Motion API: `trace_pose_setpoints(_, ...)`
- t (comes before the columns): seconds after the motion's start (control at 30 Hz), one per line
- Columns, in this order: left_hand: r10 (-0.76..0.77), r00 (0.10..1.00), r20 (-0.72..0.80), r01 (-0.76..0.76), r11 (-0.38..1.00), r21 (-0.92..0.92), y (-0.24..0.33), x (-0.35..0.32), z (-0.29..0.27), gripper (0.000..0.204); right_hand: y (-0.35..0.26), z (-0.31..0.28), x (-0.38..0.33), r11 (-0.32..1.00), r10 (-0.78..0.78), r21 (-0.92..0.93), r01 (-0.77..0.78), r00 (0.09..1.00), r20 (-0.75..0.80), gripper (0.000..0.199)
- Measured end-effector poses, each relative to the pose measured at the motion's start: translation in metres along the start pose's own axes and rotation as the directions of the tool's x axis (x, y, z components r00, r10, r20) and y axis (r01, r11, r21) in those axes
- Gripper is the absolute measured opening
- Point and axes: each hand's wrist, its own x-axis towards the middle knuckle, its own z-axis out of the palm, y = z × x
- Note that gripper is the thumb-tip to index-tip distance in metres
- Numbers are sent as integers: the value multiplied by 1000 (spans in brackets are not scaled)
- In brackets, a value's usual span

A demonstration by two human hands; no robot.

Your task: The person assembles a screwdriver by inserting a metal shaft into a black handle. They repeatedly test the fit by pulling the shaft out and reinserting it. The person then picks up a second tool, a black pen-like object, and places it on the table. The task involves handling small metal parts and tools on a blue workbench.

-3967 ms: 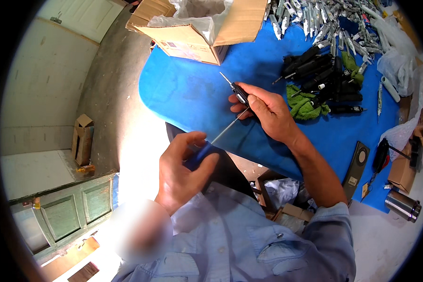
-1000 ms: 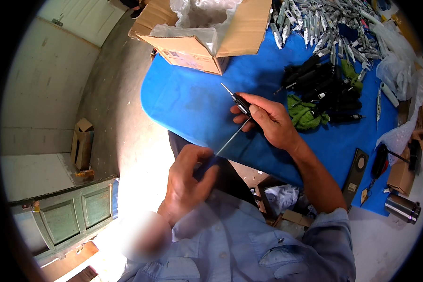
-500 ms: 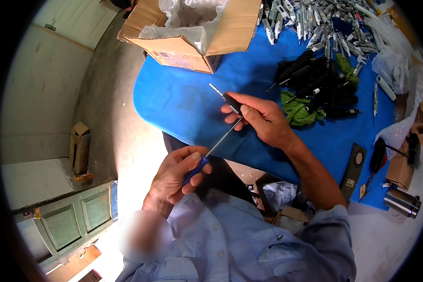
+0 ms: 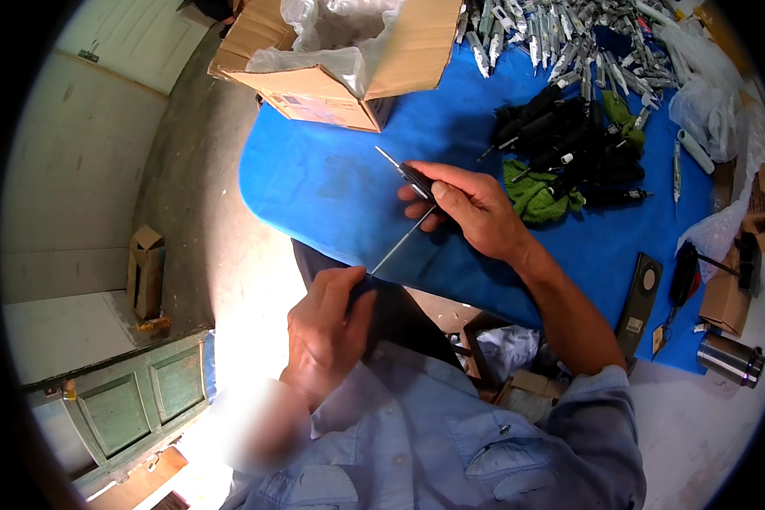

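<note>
your left hand [image 4: 325,327] pinches the near end of a thin metal rod [image 4: 402,240]; your right hand [image 4: 472,206] grips the small black tool [image 4: 414,179] over the blue table [image 4: 331,191]. the rod looks light, stiff, probably slippery, so hold close to its ends. cardboard box [image 4: 331,81] sits beyond.

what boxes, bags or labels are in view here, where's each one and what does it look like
Cardboard box: open, brown, clear plastic liner, top of the blue table.
Small carton: brown, open, on the floor at left.
Clear plastic bags: crumpled, table's right edge.
Label: small, white, on a dark flat strip at lower right.
</note>
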Motion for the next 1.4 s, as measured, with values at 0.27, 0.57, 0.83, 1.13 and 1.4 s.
trace_pose_setpoints(0.27, -343, 897, 280, 435, 801, -411, -4, 9, -10, 24, 3, 0, -1, 998, -20, 53, 20, 1000, -7, 40)
trace_pose_setpoints(0.57, -468, 681, 563, 711, 239, -662, -7, 17, -15, 24, 2, 0, -1, 1000, -15, 2, 15, 999, 32, 40)
trace_pose_setpoints(0.83, -213, 974, 80, 227, 929, -291, -1, 2, -5, 25, -1, 0, -1, 1000, -16, -13, 16, 1000, 12, 40)
trace_pose_setpoints(1.13, -498, 719, 485, 693, 457, -558, 6, 12, -14, 22, 1, 0, -2, 999, -34, -26, 34, 999, 7, 40)
trace_pose_setpoints(1.4, -434, 681, 590, 704, 167, -690, -14, 15, -15, 28, 4, 2, -2, 1000, 11, 11, -12, 999, 52, 41)
